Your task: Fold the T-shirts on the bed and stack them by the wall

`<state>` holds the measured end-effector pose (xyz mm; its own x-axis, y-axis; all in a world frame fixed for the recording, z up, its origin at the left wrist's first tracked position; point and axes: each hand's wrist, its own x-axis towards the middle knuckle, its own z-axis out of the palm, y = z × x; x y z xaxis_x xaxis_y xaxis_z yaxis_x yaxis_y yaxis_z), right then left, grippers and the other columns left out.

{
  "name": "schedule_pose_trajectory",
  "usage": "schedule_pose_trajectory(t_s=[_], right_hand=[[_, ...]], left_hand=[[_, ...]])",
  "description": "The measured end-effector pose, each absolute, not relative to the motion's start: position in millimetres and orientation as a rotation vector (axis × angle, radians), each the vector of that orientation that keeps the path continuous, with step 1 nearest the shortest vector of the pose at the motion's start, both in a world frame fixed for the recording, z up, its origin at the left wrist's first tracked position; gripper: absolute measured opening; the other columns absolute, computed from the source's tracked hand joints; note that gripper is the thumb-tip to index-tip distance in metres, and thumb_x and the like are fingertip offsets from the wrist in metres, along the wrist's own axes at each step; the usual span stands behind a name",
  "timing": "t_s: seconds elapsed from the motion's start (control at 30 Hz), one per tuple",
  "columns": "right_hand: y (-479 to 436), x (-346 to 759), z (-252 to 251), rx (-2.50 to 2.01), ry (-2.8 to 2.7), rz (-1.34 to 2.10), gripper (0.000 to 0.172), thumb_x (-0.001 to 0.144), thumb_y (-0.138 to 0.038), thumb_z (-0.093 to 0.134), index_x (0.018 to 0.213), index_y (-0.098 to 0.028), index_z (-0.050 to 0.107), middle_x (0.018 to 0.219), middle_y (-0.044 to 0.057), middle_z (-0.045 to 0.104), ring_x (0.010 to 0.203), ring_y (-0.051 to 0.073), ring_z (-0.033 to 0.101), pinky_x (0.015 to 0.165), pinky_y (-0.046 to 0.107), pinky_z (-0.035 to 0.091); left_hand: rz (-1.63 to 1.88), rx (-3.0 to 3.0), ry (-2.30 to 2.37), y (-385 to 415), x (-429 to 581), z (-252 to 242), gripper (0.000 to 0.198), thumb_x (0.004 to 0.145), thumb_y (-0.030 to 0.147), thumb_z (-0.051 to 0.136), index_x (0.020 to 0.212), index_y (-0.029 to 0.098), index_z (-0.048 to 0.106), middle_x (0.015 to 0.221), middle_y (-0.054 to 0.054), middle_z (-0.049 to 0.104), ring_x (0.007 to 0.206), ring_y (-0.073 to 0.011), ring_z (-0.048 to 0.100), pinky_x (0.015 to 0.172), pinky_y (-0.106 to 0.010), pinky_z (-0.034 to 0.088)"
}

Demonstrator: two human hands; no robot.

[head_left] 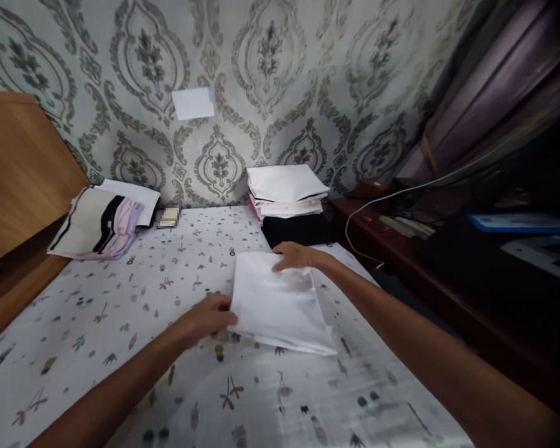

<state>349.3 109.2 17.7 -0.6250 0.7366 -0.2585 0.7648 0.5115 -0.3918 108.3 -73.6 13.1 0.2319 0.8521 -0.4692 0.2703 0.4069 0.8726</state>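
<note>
A white folded cloth (pixel 275 305), perhaps a garment, lies flat in front of me on the patterned bedsheet (pixel 186 386). My left hand (pixel 214 316) grips its near left edge, thumb on top and fingers underneath. At its far edge my right hand (pixel 293 255) has hold of the cloth, with the fingertips bent over the top. Just beyond my right hand lies a black folded cloth (pixel 298 230). A stack of white folded cloths (pixel 287 183) rests against it, close to the wall.
At the far left sit a striped folded cloth (pixel 93 221) and a white-and-black one (pixel 137 198), near a small blurred item (pixel 168 217). A wooden headboard (pixel 23 168) borders the left side. On the right, a dark red ledge (pixel 401 261) carries a white cable (pixel 354 214).
</note>
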Motion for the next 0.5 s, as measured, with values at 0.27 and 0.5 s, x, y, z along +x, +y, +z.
schedule_pose_trajectory(t_s=[0.27, 0.5], right_hand=[[53, 362, 12, 1.664, 2.244, -1.740, 0.044, 0.064, -0.045, 0.080, 0.098, -0.019, 0.071, 0.102, 0.008, 0.076, 0.093, 0.027, 0.070, 0.076, 0.033, 0.055], [41, 373, 17, 1.645, 1.992, -2.397, 0.040, 0.057, -0.034, 0.081, 0.092, -0.017, 0.070, 0.082, 0.002, 0.074, 0.071, 0.016, 0.067, 0.061, 0.024, 0.049]], left_hand=[[0.984, 0.524, 1.223, -80, 75, 6, 0.036, 0.079, 0.045, 0.071, 0.100, 0.017, 0.064, 0.096, -0.011, 0.073, 0.088, -0.0230, 0.071, 0.083, -0.036, 0.058], [0.823, 0.747, 1.264, -80, 98, 15, 0.074, 0.058, 0.032, 0.081, 0.124, 0.021, 0.051, 0.102, -0.010, 0.074, 0.079, -0.0265, 0.072, 0.067, -0.038, 0.058]])
